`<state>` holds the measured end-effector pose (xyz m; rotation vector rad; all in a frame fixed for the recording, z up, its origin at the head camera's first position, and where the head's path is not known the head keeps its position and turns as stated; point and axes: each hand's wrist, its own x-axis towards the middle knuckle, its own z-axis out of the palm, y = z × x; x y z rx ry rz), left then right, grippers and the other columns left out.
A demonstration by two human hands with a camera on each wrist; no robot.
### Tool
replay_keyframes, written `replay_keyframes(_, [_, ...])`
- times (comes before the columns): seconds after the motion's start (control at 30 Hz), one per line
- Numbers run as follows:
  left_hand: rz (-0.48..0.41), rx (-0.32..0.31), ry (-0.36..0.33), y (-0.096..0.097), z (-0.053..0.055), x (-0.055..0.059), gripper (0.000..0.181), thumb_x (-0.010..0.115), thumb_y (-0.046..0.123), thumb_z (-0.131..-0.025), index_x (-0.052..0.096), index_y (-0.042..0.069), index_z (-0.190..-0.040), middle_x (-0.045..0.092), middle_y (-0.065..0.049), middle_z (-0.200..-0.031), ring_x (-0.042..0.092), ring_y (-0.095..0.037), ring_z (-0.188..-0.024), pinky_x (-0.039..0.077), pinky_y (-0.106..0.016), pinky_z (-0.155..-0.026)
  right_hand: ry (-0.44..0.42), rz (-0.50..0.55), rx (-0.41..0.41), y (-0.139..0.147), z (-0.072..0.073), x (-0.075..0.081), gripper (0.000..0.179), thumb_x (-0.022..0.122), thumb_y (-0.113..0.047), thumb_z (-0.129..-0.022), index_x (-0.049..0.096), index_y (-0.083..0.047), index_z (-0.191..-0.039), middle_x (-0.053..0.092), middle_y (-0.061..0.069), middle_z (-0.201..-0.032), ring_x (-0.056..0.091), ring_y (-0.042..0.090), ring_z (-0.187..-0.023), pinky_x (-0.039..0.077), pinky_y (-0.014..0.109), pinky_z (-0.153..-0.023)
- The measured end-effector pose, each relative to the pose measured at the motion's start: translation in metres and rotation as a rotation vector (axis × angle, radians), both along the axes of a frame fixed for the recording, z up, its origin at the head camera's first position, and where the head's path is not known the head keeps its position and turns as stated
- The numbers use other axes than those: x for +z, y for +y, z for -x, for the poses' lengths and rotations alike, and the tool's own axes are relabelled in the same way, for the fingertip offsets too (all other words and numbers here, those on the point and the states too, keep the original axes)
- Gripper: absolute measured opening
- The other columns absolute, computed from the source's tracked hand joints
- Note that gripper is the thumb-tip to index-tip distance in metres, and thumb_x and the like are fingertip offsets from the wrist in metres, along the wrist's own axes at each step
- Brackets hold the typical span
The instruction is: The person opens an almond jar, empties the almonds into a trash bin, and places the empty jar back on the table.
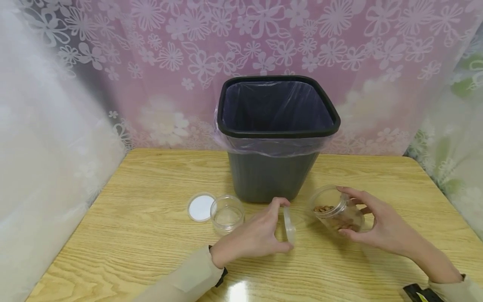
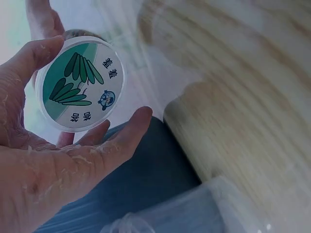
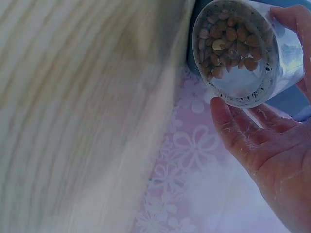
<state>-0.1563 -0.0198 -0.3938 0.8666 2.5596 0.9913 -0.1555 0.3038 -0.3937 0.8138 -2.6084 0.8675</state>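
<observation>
My left hand (image 1: 260, 230) holds a round jar lid (image 1: 289, 225) on edge between thumb and fingers. In the left wrist view a green-and-white label with leaf drawings and writing covers the lid's face (image 2: 82, 85). Off to its right, my right hand (image 1: 385, 224) grips a clear plastic jar (image 1: 341, 214) around its side. That jar has no lid on and tilts with its mouth toward the left hand. Brown almond-like nuts (image 3: 231, 41) lie inside it, seen through the base in the right wrist view.
A dark grey bin (image 1: 271, 176) with a purple liner stands behind the hands. Left of it on the wooden table (image 1: 151, 235) are a second clear jar (image 1: 227, 213), uncapped, and a white round lid (image 1: 201, 207). A pink floral curtain (image 1: 170, 63) hangs behind.
</observation>
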Motion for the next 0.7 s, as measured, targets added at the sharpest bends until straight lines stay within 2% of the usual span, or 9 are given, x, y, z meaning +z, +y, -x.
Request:
replay_keyframes(0.07, [0.001, -0.007, -0.013, 0.003, 0.001, -0.002, 0.090, 0.083, 0.033, -0.083, 0.025, 0.019, -0.151, 0.062, -0.003, -0.109, 0.049, -0.007, -0.071, 0.047, -0.020, -0.069, 0.013, 0.003, -0.014, 0.003, 0.000, 0.002, 0.105, 0.097, -0.005, -0.059, 0.050, -0.017, -0.151, 0.056, -0.023, -0.133, 0.055, -0.007, -0.106, 0.047, 0.009, -0.080])
replay_keyframes(0.1, [0.004, -0.010, -0.011, 0.004, 0.001, -0.002, 0.089, 0.083, 0.032, -0.084, 0.025, 0.019, -0.151, 0.062, -0.004, -0.116, 0.050, -0.007, -0.074, 0.048, -0.020, -0.071, 0.015, 0.007, -0.020, 0.005, 0.000, 0.003, 0.105, 0.097, -0.003, -0.059, 0.050, -0.016, -0.151, 0.056, -0.023, -0.134, 0.055, -0.008, -0.107, 0.047, 0.009, -0.080])
replay_keyframes(0.2, [0.021, -0.015, 0.006, 0.007, 0.001, -0.004, 0.089, 0.083, 0.031, -0.084, 0.026, 0.016, -0.151, 0.057, -0.008, -0.137, 0.054, -0.008, -0.091, 0.050, -0.021, -0.085, 0.014, 0.003, -0.041, 0.009, -0.001, 0.006, 0.105, 0.096, -0.003, -0.058, 0.050, -0.016, -0.152, 0.053, -0.027, -0.136, 0.053, -0.011, -0.109, 0.046, 0.008, -0.080])
replay_keyframes(0.3, [0.047, -0.012, 0.001, 0.007, 0.001, -0.004, 0.089, 0.083, 0.031, -0.084, 0.026, 0.015, -0.152, 0.055, -0.009, -0.145, 0.058, -0.010, -0.115, 0.051, -0.026, -0.099, 0.002, -0.010, -0.062, 0.013, -0.002, 0.008, 0.104, 0.097, -0.006, -0.060, 0.050, -0.018, -0.152, 0.052, -0.030, -0.133, 0.052, -0.013, -0.109, 0.045, 0.007, -0.080])
replay_keyframes(0.4, [0.053, -0.010, -0.007, 0.007, 0.001, -0.005, 0.090, 0.083, 0.030, -0.083, 0.027, 0.015, -0.151, 0.052, -0.009, -0.149, 0.054, -0.016, -0.132, 0.049, -0.030, -0.107, 0.001, -0.021, -0.078, 0.016, -0.003, 0.011, 0.104, 0.097, -0.009, -0.060, 0.049, -0.019, -0.152, 0.051, -0.031, -0.128, 0.051, -0.015, -0.108, 0.045, 0.006, -0.079])
replay_keyframes(0.47, [0.052, -0.012, -0.005, 0.007, 0.002, -0.006, 0.089, 0.084, 0.028, -0.083, 0.027, 0.014, -0.150, 0.053, -0.010, -0.148, 0.053, -0.018, -0.136, 0.049, -0.031, -0.109, 0.005, -0.022, -0.083, 0.018, -0.003, 0.012, 0.104, 0.097, -0.009, -0.060, 0.049, -0.018, -0.152, 0.051, -0.032, -0.128, 0.050, -0.016, -0.108, 0.045, 0.006, -0.079])
replay_keyframes(0.57, [0.056, -0.019, 0.025, 0.006, 0.003, -0.006, 0.089, 0.084, 0.024, -0.081, 0.028, 0.013, -0.149, 0.058, -0.011, -0.140, 0.056, -0.019, -0.132, 0.049, -0.030, -0.107, 0.020, -0.022, -0.093, 0.019, -0.003, 0.013, 0.105, 0.098, -0.009, -0.059, 0.050, -0.018, -0.152, 0.048, -0.034, -0.129, 0.049, -0.018, -0.109, 0.045, 0.005, -0.078])
replay_keyframes(0.7, [0.088, -0.041, 0.085, 0.005, 0.002, -0.006, 0.091, 0.084, 0.021, -0.082, 0.027, 0.010, -0.151, 0.054, -0.012, -0.146, 0.054, -0.023, -0.134, 0.046, -0.037, -0.113, 0.031, -0.023, -0.097, 0.022, -0.004, 0.013, 0.105, 0.098, -0.008, -0.059, 0.050, -0.017, -0.151, 0.047, -0.035, -0.131, 0.050, -0.017, -0.105, 0.045, 0.005, -0.078])
